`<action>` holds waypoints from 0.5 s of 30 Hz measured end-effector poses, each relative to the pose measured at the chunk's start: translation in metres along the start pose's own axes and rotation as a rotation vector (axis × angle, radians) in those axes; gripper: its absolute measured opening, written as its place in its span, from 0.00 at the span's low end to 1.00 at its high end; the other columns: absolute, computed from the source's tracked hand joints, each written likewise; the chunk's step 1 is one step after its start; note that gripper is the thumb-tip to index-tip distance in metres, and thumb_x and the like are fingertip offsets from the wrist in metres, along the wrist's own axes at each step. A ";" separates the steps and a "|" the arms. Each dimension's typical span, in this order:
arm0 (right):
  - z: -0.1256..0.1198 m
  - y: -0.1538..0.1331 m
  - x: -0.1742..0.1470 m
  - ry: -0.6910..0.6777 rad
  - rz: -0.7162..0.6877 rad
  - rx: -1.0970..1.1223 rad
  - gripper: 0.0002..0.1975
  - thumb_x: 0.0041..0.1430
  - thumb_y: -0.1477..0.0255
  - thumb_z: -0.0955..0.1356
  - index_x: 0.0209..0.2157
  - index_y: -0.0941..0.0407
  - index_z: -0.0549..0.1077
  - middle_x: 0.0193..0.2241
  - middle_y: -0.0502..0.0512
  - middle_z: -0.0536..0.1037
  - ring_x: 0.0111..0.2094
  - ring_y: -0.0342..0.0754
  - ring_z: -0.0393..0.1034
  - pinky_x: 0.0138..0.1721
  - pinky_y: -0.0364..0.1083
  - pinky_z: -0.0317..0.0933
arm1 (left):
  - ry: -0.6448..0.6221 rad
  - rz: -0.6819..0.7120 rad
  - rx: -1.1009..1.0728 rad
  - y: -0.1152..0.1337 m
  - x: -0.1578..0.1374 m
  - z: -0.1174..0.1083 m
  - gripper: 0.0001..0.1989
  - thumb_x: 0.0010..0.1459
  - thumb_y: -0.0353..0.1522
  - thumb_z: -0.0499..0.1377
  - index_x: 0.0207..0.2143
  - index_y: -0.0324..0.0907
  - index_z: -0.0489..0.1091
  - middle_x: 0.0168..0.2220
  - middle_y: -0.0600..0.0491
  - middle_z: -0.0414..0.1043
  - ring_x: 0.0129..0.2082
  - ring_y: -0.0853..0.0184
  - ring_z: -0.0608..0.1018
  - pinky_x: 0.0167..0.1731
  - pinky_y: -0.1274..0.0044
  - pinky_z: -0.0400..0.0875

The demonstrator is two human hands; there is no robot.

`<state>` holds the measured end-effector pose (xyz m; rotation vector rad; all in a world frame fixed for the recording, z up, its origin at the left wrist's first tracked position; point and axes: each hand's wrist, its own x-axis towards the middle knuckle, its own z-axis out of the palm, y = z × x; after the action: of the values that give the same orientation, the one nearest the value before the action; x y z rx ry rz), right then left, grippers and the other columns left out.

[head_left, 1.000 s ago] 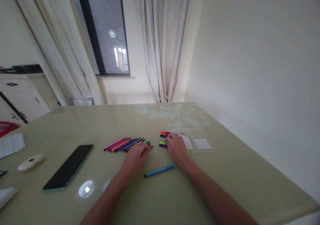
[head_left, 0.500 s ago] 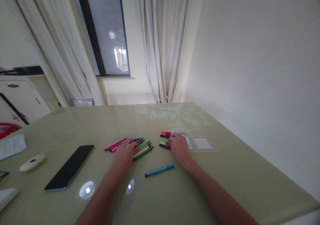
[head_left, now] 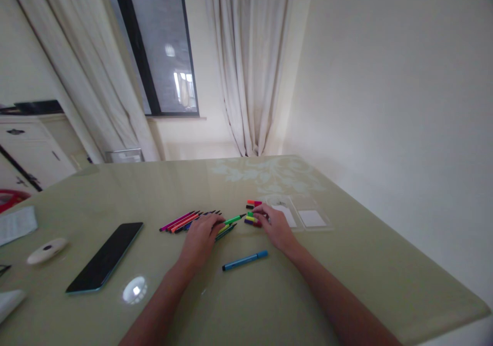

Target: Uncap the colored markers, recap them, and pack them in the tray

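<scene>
My left hand is closed on a green felt-tip pen, its bare dark tip pointing right. Beneath and beside that hand lie several uncapped pens in pink, orange, purple, yellow and dark green. My right hand pinches a green pen cap just right of the green pen's tip; cap and tip are apart. Other loose caps lie around its fingertips, partly hidden. Nearer to me a capped blue felt-tip pen rests on the table between my forearms.
A clear, opened plastic case with white inserts lies right of my right hand. At left are a black-screened phone, a white oval object and a folded paper. A wall borders the table's right side.
My left hand has moved slightly right and lifted the green pen out of the row. The right hand has drawn its fingers together on the green cap.
</scene>
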<state>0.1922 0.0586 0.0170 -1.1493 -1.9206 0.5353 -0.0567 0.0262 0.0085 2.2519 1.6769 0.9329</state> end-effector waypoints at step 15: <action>0.000 0.003 0.000 0.026 -0.055 0.133 0.08 0.65 0.72 0.66 0.39 0.53 0.79 0.39 0.54 0.83 0.41 0.50 0.76 0.45 0.47 0.66 | -0.008 0.013 -0.011 -0.001 -0.001 0.003 0.08 0.67 0.34 0.57 0.41 0.46 0.76 0.42 0.52 0.79 0.44 0.59 0.77 0.46 0.68 0.68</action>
<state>0.1938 0.0601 0.0151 -1.0108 -1.8594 0.6053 -0.0556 0.0260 0.0053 2.2588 1.6520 0.9331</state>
